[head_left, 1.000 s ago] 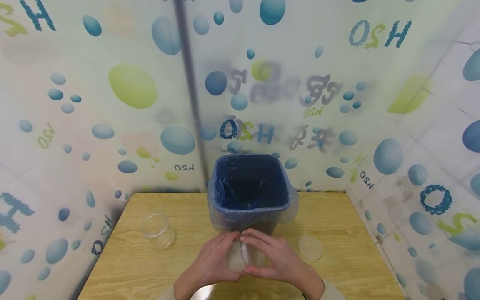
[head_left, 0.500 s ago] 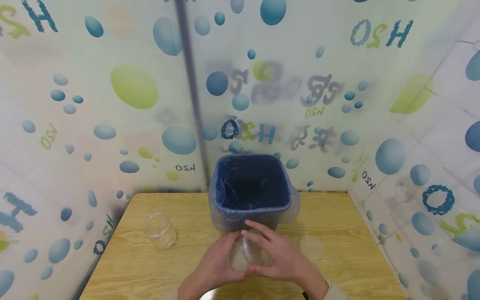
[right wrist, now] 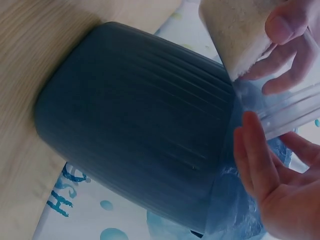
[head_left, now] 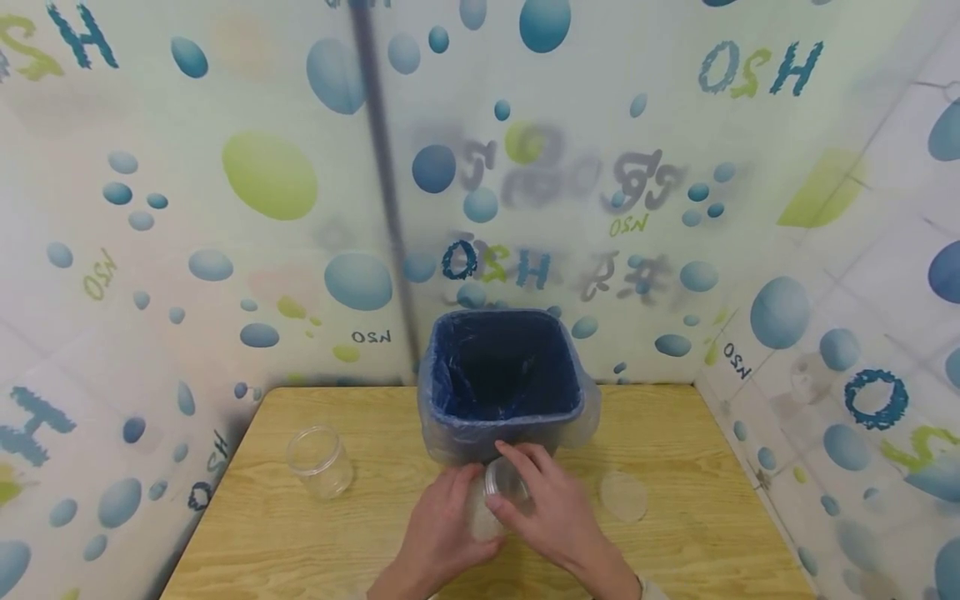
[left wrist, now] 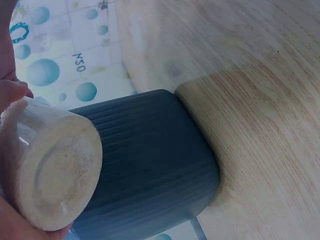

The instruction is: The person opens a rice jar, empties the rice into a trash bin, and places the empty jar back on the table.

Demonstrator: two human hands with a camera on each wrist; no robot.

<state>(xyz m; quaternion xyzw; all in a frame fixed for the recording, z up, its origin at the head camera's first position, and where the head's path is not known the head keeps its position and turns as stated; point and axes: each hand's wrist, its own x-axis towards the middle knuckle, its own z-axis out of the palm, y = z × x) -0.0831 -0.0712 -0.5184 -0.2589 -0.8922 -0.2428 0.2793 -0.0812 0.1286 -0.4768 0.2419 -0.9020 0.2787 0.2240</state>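
A clear jar (head_left: 483, 518) with pale, grainy contents is held tilted in front of the bin. My left hand (head_left: 446, 529) grips the jar's body from the left; its round base faces the camera in the left wrist view. Around the ridged clear end (right wrist: 295, 107) are the bent fingers of my right hand (head_left: 551, 512), with the thumb lying over that end in the head view. In the right wrist view, the contents sit toward the base and slope inside the jar. Part of the jar is hidden by both hands.
A dark bin (left wrist: 150, 155) with a blue plastic liner (head_left: 450, 417) stands behind the hands on the wooden table (head_left: 300, 550). Another clear jar (head_left: 321, 467) is at the left. To the right lies a thin translucent disc (head_left: 624, 497). Patterned curtains (head_left: 300, 233) surround the table.
My right hand has turned about the jar's ridged end, its thumb moving up from below onto it. The left hand keeps its grip. The bin, other jar and disc stay put.
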